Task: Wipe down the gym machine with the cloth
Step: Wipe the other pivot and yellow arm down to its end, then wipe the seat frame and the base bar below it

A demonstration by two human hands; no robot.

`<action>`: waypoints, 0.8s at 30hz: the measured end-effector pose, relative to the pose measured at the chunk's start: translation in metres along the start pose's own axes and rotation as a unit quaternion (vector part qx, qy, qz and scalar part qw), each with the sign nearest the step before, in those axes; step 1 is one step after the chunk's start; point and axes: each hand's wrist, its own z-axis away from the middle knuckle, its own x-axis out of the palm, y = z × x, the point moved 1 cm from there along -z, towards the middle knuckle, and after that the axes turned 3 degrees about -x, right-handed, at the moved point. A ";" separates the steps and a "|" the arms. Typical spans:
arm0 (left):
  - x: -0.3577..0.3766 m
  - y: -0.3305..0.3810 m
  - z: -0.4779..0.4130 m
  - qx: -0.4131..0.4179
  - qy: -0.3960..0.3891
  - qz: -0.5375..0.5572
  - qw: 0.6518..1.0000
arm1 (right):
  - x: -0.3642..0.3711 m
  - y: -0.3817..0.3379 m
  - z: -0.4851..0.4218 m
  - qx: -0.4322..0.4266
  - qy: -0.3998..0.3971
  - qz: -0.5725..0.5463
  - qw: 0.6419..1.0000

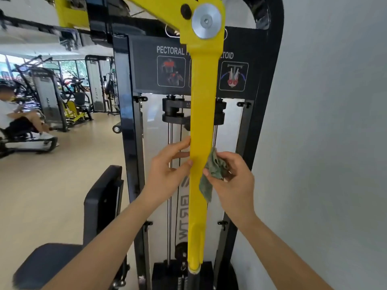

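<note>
At centre frame in the head view, a long yellow arm (202,122) of the gym machine (270,80) hangs straight down from a silver pivot disc (206,21) near the top edge, crossing a black placard (146,65) printed with muscle diagrams and the word "PECTORAL".

The left hand (167,166) grips the arm from its left side, a little below the middle of the frame. The thumb is pressed to the yellow front face, the index finger lies against the left edge, and the other fingers curl round behind.

Just right of it, at about the same height, the right hand (232,181) pinches a crumpled green cloth (211,172) between thumb and curled fingers. The cloth is bunched against the arm's right edge, and a loose corner hangs down over the yellow surface. Both forearms reach up from the bottom of the frame.

Behind the yellow arm, chrome guide rods (170,139) run vertically inside the machine's black frame, in front of a white panel. In the lower left sit the machine's black back pad (102,197) and seat (46,262). A plain pale wall (335,122) fills the right side of the frame.

At the left edge, a person in a white top (12,116) sits on another piece of equipment. More black and yellow machines (48,95) stand on the light wooden floor (52,185) before bright windows in the upper left.
</note>
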 end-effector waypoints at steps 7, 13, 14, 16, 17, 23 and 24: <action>-0.028 -0.045 0.073 -0.131 -0.053 0.048 0.989 | 0.029 0.018 0.057 0.089 -0.061 0.077 0.991; -0.068 -0.075 0.132 -0.170 -0.079 0.080 0.979 | 0.084 0.039 0.074 0.183 -0.124 0.140 0.965; -0.075 -0.081 0.137 -0.178 -0.087 0.077 0.977 | 0.095 0.042 0.076 0.187 -0.137 0.153 0.961; -0.091 -0.093 0.145 -0.195 -0.101 0.067 0.973 | 0.119 0.048 0.081 0.189 -0.164 0.189 0.949; -0.099 -0.099 0.147 -0.204 -0.106 0.058 0.971 | 0.131 0.050 0.082 0.190 -0.178 0.213 0.942; -0.145 -0.135 0.140 -0.228 -0.104 -0.049 0.967 | 0.186 0.074 0.086 0.308 -0.268 0.157 0.899; -0.154 -0.142 0.137 -0.224 -0.107 -0.056 0.967 | 0.191 0.079 0.087 0.325 -0.267 0.132 0.898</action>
